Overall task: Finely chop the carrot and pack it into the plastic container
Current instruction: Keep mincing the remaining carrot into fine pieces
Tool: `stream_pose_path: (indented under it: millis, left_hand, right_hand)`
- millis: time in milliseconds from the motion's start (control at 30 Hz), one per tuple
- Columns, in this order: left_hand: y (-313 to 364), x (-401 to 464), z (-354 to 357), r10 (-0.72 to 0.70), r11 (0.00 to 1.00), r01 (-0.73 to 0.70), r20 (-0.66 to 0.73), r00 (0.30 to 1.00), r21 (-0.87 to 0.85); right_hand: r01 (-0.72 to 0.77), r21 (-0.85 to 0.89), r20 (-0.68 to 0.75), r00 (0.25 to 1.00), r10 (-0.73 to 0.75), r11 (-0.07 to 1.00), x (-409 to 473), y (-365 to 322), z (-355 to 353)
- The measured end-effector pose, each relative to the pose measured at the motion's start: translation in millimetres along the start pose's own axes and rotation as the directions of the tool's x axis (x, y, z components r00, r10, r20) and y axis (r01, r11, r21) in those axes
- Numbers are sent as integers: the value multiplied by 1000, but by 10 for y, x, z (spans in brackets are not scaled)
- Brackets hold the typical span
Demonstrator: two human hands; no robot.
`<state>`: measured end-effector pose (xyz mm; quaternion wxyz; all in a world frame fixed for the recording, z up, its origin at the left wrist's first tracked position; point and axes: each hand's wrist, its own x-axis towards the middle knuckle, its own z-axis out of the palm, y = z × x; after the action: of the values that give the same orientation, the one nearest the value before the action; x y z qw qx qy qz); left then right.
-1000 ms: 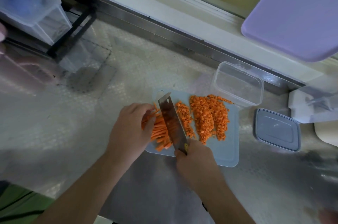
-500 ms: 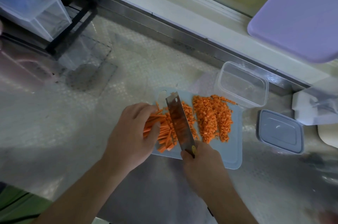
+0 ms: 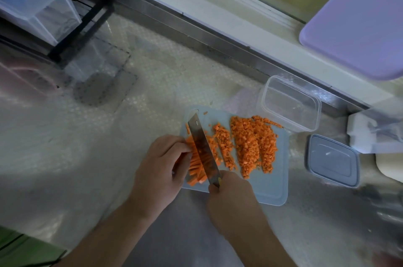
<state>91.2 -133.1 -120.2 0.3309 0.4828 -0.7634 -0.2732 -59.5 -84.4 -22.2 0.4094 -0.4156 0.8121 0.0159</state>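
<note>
The chopping step is being carried out, and the packing step is not yet being started. A bundle of carrot sticks (image 3: 197, 165) is being held down on the pale blue cutting board (image 3: 270, 188) by the left hand (image 3: 161, 166), whose grip is curled over the bundle with the fingertips pressing on its 9 o'clock side. The knife (image 3: 204, 151) is being gripped at its handle by the right hand (image 3: 231, 199), the grip being wrapped tightly round it at the board's 6 o'clock edge, and the blade is being laid across the sticks, pointing toward 11 o'clock. Diced carrot (image 3: 250, 147) is lying in heaped rows at 3 o'clock of the blade, toward the middle of the board. The clear plastic container (image 3: 290, 103) is standing empty on the table (image 3: 87, 147), just beside the board's 1 o'clock corner, and its grey lid (image 3: 332, 161) is lying flat at 3 o'clock of the board, apart from it. Judging by the short length of sticks left, the cutting is being brought near its end. For the next move, the blade is probably being called on to work through the sticks toward 9 o'clock in narrow steps, with the left fingertips being drawn back ahead of the edge.
</note>
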Motion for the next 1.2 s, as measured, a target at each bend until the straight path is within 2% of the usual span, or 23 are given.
stream_pose_path:
  millis: [233, 400, 700, 900, 1200]
  left_hand:
    - [10, 18, 9, 5, 1000, -5, -4, 1000, 8]
    - [15, 12, 6, 5, 1000, -6, 26, 1000, 27]
    - [7, -7, 4, -1, 1000, 1, -1, 1000, 25]
    - [10, -10, 19, 1, 1000, -1, -21, 1000, 22]
    - [24, -4, 21, -3, 997, 4, -14, 1000, 79]
  right_hand:
    - [-12, -104, 40, 999, 16, 994, 144, -26, 27]
    - [-27, -51, -4, 1000, 27, 998, 141, -30, 152]
    - [56, 73, -101, 994, -49, 996, 72, 40, -25]
    - [61, 22, -52, 997, -60, 998, -7, -23, -38]
    - [-13, -21, 28, 1000, 13, 1000, 62, -62, 78]
